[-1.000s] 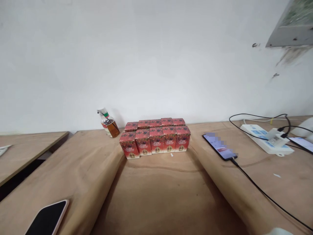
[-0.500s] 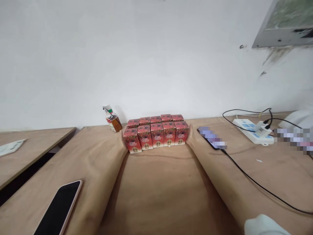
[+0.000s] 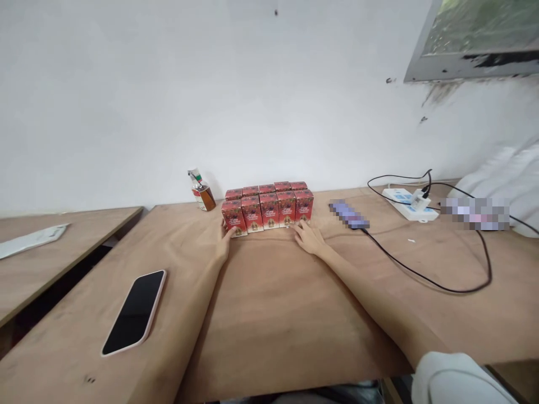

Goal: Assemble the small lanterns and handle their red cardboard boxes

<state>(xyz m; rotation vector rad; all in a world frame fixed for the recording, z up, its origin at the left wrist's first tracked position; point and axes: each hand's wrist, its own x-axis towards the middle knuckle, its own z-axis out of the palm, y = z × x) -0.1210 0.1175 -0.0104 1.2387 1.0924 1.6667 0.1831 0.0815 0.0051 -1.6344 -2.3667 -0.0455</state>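
Ten small red card boxes [image 3: 270,212] with pale bottoms stand close together in two rows of five. They are on a big brown wooden table [image 3: 269,314], with a plain white wall [image 3: 252,106] behind them.

The left hand [image 3: 224,240] is at the left end of the boxes. Its thumb is on the front of the end box, and its other fingers go around the side. The thumb and fingers are apart, with the corner of the box between them. I cannot tell if they pinch it hard.

The right hand [image 3: 309,238] is palm down, in front of the right end of the boxes. Its fingers are a bit spread and bent, and they do not pinch anything. Their tips are right by the bottom of the boxes, but I cannot tell if they touch.

A clear glass bottle with brown drink inside [image 3: 204,197] leans to the left of the boxes. A black phone with a pink edge [image 3: 135,313] lies in front of the boxes, off to the left. To the right of the boxes lies a lit phone [image 3: 348,215] on a thin black wire [image 3: 415,271]. Farther right of the boxes is a white and blue plug strip [image 3: 400,202].
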